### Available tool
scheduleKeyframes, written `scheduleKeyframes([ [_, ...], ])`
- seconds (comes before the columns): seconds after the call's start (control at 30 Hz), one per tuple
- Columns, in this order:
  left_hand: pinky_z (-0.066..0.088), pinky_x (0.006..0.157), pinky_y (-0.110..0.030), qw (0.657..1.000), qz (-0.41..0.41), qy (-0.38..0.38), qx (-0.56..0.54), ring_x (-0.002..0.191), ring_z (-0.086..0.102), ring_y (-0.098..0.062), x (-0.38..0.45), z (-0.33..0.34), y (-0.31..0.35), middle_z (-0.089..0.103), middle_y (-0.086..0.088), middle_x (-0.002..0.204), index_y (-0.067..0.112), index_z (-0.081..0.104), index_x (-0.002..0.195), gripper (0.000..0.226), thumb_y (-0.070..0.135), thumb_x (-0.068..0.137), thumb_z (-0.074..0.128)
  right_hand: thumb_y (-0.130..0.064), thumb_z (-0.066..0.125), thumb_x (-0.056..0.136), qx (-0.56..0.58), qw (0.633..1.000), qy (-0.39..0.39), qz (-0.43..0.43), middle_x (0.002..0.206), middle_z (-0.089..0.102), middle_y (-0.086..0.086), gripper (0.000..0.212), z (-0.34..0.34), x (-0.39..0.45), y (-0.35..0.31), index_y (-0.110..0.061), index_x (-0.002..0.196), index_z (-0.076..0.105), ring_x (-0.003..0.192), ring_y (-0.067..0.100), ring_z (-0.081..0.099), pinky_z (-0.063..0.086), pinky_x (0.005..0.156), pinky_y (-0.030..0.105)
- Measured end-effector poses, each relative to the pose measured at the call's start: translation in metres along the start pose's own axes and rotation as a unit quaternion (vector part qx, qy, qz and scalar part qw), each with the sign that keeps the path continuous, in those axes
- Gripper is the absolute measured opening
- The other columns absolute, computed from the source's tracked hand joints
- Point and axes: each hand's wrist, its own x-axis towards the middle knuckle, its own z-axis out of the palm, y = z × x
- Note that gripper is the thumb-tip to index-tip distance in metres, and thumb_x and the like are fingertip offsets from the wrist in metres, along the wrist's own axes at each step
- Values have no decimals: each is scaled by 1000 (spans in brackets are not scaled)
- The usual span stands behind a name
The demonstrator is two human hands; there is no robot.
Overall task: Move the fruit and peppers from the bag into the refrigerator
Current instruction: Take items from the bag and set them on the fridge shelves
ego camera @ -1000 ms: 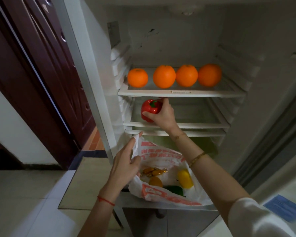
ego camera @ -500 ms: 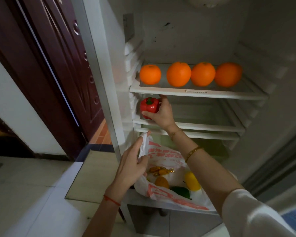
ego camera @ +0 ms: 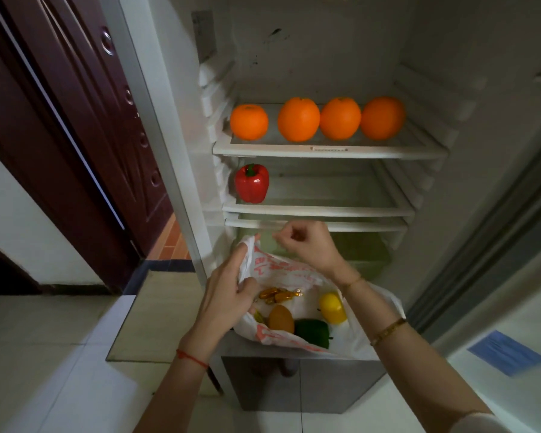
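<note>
shiny red bell pepper (ego camera: 251,183) sitting upright at the left end of the white refrigerator's (ego camera: 425,51) second glass shelf (ego camera: 319,209), free of both hands.
four round oranges (ego camera: 299,119) are lining the shelf above. the left hand (ego camera: 228,292) is pinching the rim of the white plastic bag with red print (ego camera: 281,267), holding it open; the right hand (ego camera: 306,245) is hovering loosely curled and empty above the bag, where a yellow pepper (ego camera: 333,307), a green pepper (ego camera: 313,332) and a brown kiwi (ego camera: 281,318) are lying.
</note>
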Motion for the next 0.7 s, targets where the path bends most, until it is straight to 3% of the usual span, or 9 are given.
scheduleKeyframes([
  [0.1,57,47,-39,1000,-6,0,9,44,52,-18,-8,2,-1,64,3,122,44,33,149,78,-3,89,49,-21,72,87,-53,990,-125,22,68,69,-13,17,3,-29,21,-10,75,76,64,0,64,53,69,21],
  [0.17,54,46,-37,1000,4,6,27,44,49,-19,-13,3,0,67,0,107,43,35,148,77,-4,88,49,-22,73,86,-81,979,-179,51,77,72,-11,12,12,-43,40,-12,81,78,72,5,66,53,74,24],
  [0.27,45,46,-15,1000,17,3,25,48,51,-5,-19,3,3,64,3,99,38,39,148,75,-5,87,49,-32,72,86,-147,964,-199,93,97,74,-2,20,26,-57,64,-15,96,75,90,16,68,54,84,33],
  [0.33,45,53,-9,1000,12,6,22,55,57,2,-21,3,2,57,7,96,35,40,147,73,-6,87,49,-38,68,88,-210,942,-235,117,117,68,2,35,34,-66,76,-17,116,68,109,22,62,48,94,33],
  [0.43,42,46,-11,999,11,16,38,50,53,-2,-25,1,2,53,9,80,32,46,139,64,-6,88,50,-53,65,85,-266,915,-270,137,137,55,4,58,48,-76,93,-24,134,53,130,26,47,32,112,42],
  [0.57,50,48,-20,998,-4,36,49,56,63,-5,-28,0,2,53,7,73,25,48,136,58,-7,88,52,-58,58,87,-319,877,-308,186,142,51,8,66,67,-81,100,-18,138,47,134,29,43,18,118,44],
  [0.63,53,49,-31,998,-2,30,53,54,61,-15,-28,0,0,55,9,76,36,44,132,60,-5,88,51,-62,51,88,-371,850,-317,197,139,51,12,69,77,-83,101,-13,137,47,132,33,43,19,117,49],
  [0.7,51,48,-23,998,2,26,49,56,61,-7,-28,0,-3,54,16,78,35,45,127,56,-4,87,51,-62,53,86,-371,843,-322,219,137,52,14,72,84,-84,103,-11,136,45,129,35,46,28,113,48],
])
